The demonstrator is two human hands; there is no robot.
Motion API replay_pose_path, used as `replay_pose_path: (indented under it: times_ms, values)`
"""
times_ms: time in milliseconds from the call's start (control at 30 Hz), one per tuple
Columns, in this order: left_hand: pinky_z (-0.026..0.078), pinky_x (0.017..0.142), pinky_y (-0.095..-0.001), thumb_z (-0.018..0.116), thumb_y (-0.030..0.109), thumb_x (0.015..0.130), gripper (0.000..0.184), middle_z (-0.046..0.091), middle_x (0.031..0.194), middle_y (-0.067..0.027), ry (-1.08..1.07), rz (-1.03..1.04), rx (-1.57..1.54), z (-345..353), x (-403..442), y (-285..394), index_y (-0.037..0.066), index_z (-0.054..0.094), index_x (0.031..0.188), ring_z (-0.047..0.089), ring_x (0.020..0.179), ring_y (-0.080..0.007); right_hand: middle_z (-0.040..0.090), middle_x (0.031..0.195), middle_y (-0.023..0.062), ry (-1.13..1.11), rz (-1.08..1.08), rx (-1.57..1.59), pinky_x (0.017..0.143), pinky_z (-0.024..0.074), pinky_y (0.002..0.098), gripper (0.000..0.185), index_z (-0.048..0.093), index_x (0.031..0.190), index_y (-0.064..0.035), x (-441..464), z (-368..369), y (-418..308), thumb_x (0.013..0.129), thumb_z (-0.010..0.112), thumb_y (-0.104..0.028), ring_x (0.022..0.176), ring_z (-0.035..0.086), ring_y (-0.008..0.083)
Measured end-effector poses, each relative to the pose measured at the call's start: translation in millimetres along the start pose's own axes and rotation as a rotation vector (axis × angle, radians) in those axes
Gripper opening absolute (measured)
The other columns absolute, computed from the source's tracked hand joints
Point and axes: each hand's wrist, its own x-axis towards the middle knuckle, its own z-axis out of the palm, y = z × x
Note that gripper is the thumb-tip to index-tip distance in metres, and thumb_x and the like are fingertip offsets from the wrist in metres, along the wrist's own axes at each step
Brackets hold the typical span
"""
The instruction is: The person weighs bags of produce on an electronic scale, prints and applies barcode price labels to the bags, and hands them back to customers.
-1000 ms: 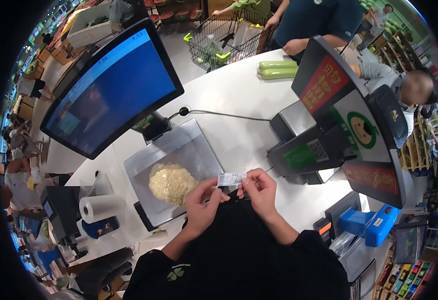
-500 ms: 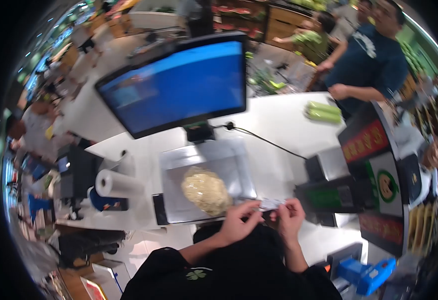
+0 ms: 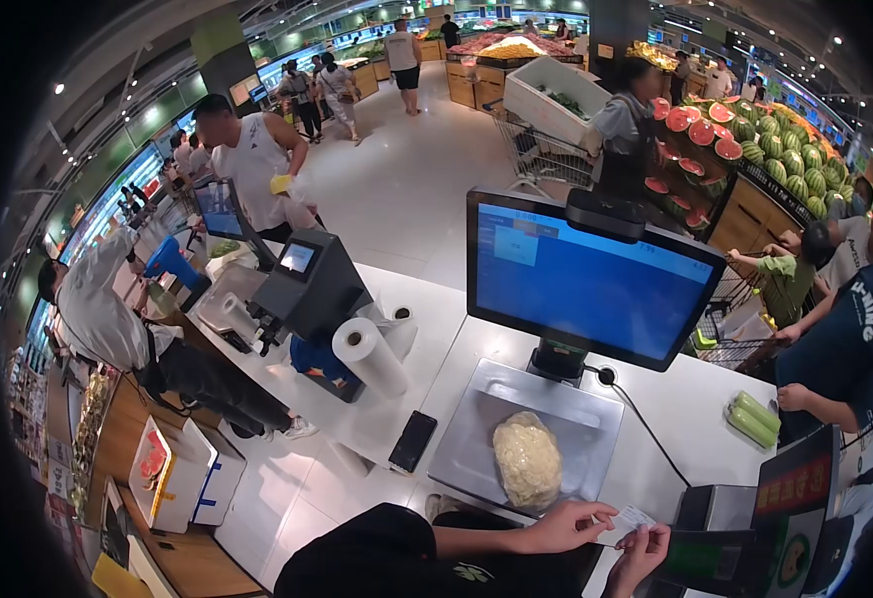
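Observation:
A small white printed label (image 3: 632, 520) is pinched between my two hands, low in the view and right of the scale. My left hand (image 3: 568, 526) grips its left edge with thumb and finger. At its lower right edge my right hand (image 3: 642, 558) is closed on it. A wrapped cauliflower (image 3: 527, 458) lies on the metal scale tray (image 3: 456, 444), just up and left of my hands. Behind the tray stands a screen (image 3: 586, 279) with a blue display.
A phone (image 3: 413, 442) lies left of the tray, near a bag roll (image 3: 369, 357) and a black printer (image 3: 322, 284). Green wrapped vegetables (image 3: 752, 419) lie at the right, beside a person in dark blue (image 3: 850, 339). A dark terminal (image 3: 795, 498) stands lower right.
The view has swung left and up, so the screen, tray and cauliflower appear further right and lower. Both hands still hold the label. A phone is now visible beside the tray.

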Motion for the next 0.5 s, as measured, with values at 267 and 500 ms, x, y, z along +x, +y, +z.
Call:
replay_pose_path:
  times_ms: [267,500]
  values:
    - [0.044,0.097,-0.0459,0.057,0.015,0.082,0.023,0.056,0.128,-0.0162,-0.308,0.185,1.105,17,19,-47,0.001,0.067,0.098,0.054,0.115,-0.0335,0.046,0.064,0.0014,0.017,-0.012,-0.049,0.046,0.0362,0.0220,0.010,0.048,0.087,-0.0054,4,-23,8,0.090,0.057,-0.004,0.051,0.040,0.0076]
    - [0.001,0.118,-0.0559,0.050,0.028,0.084,0.035,0.058,0.127,-0.0148,-0.546,0.298,1.786,38,41,-160,0.007,0.074,0.099,0.035,0.135,-0.0368,0.048,0.069,0.0022,0.082,-0.006,-0.087,0.052,0.0385,0.0241,0.007,0.051,0.087,-0.0052,-5,-25,-10,0.089,0.057,-0.001,0.059,0.044,0.0094]
